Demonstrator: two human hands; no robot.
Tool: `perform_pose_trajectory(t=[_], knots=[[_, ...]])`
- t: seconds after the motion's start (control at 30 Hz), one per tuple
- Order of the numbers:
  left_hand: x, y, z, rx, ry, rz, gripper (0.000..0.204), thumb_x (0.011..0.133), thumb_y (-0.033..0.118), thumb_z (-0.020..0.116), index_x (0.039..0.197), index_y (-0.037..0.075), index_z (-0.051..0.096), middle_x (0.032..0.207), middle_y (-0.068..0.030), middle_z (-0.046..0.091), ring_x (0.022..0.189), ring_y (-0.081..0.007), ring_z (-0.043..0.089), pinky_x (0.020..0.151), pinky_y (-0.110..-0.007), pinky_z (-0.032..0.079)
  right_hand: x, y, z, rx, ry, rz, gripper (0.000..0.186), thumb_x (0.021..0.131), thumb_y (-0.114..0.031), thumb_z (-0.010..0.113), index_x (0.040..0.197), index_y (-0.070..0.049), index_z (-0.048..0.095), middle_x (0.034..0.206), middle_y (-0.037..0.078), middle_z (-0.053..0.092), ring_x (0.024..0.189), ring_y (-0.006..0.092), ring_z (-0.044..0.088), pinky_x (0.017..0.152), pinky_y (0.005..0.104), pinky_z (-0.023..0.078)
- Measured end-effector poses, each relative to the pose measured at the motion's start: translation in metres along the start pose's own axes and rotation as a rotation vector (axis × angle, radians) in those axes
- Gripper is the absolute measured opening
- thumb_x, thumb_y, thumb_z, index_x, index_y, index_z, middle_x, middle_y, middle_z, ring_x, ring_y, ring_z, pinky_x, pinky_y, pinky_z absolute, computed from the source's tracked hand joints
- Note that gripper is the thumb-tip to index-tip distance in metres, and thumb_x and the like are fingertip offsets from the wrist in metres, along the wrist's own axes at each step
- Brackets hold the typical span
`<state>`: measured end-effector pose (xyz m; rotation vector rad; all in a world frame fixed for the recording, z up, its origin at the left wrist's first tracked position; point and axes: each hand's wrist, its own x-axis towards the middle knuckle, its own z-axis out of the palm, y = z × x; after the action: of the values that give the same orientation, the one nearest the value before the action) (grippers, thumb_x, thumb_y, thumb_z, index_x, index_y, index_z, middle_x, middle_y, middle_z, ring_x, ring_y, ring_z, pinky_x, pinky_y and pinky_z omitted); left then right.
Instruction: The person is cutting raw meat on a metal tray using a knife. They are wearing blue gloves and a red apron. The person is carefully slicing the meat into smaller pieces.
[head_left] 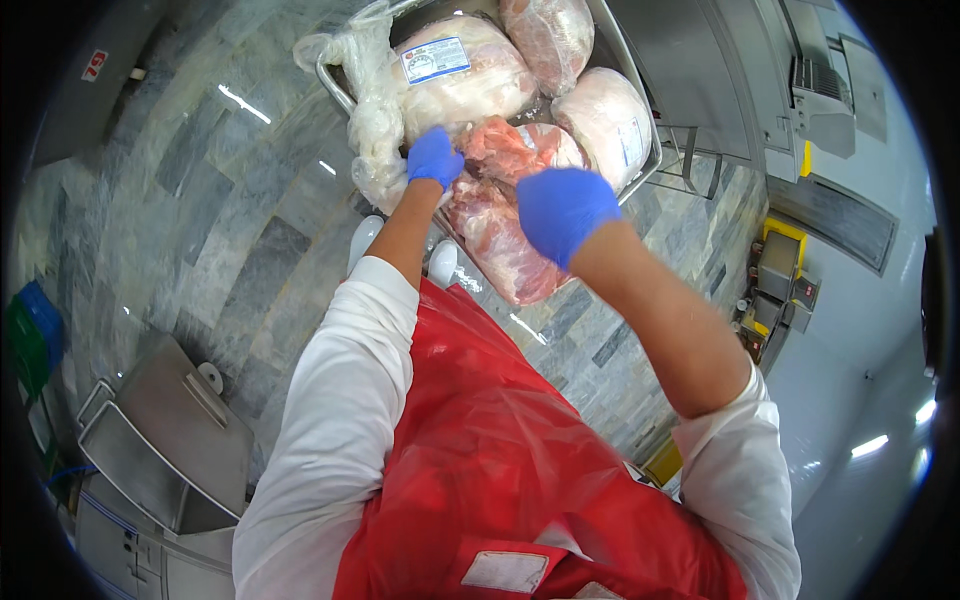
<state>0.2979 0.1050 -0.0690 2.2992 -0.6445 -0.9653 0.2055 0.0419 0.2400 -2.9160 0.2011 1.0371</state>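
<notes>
A large piece of raw meat (502,240), pink with white fat, hangs over the near edge of a metal tub (655,150). My left hand (435,158), in a blue glove, is closed at the left side of this meat, beside bunched clear plastic film (372,110). What its fingers grip is hidden. Over the meat's right side is my right hand (568,215), also blue-gloved and curled closed, slightly blurred; its fingers face away from view. Redder meat (500,148) lies between the two hands.
Behind my hands the tub holds a wrapped, labelled meat piece (470,80), another wrapped piece (548,40) and a pale one (603,118). White boots (442,262) stand on the grey tiled floor (230,200). A steel cart (165,440) is at lower left, steel cabinets (690,70) at right.
</notes>
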Motion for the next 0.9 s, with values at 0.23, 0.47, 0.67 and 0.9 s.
perform_pose_trajectory(t=[0.23, 0.47, 0.67, 0.9], knots=[[0.013, -0.008, 0.007, -0.016, 0.057, 0.023, 0.038, 0.088, 0.028, 0.074, 0.114, 0.001, 0.07, 0.115, -0.0271, 0.074, 0.11, -0.0446, 0.072, 0.096, -0.052, 0.058, -0.153, -0.009, 0.109, 0.236, 0.041, 0.457, 0.055, 0.102, -0.02, 0.059, 0.156, -0.015, 0.049, 0.086, 0.016, 0.074, 0.073, 0.038, 0.073, 0.067, 0.0504, 0.059], [0.009, -0.006, 0.004, -0.046, 0.064, 0.015, 0.037, 0.09, 0.028, 0.072, 0.114, 0.0, 0.069, 0.113, -0.0289, 0.074, 0.107, -0.0471, 0.072, 0.094, -0.054, 0.057, -0.095, 0.006, 0.13, 0.212, 0.151, 0.33, 0.057, 0.103, -0.02, 0.056, 0.159, -0.016, 0.046, 0.088, 0.016, 0.075, 0.077, 0.0351, 0.075, 0.068, 0.0516, 0.06], [0.002, -0.001, -0.001, 0.004, 0.084, 0.017, 0.035, 0.088, 0.028, 0.074, 0.11, 0.001, 0.071, 0.111, -0.0277, 0.074, 0.105, -0.0447, 0.073, 0.093, -0.05, 0.059, -0.03, -0.003, 0.084, 0.04, -0.135, 0.241, 0.052, 0.098, -0.012, 0.055, 0.149, -0.003, 0.053, 0.091, 0.015, 0.077, 0.083, 0.0332, 0.077, 0.071, 0.0463, 0.06], [0.019, -0.004, 0.019, -0.059, 0.042, 0.023, 0.037, 0.089, 0.031, 0.075, 0.111, 0.001, 0.071, 0.111, -0.0261, 0.075, 0.106, -0.0448, 0.073, 0.094, -0.052, 0.058, 0.059, -0.019, -0.012, 0.0, 0.01, 0.024, 0.022, 0.094, -0.013, 0.06, 0.105, -0.007, 0.077, 0.092, 0.016, 0.078, 0.088, 0.0333, 0.078, 0.076, 0.0482, 0.061]])
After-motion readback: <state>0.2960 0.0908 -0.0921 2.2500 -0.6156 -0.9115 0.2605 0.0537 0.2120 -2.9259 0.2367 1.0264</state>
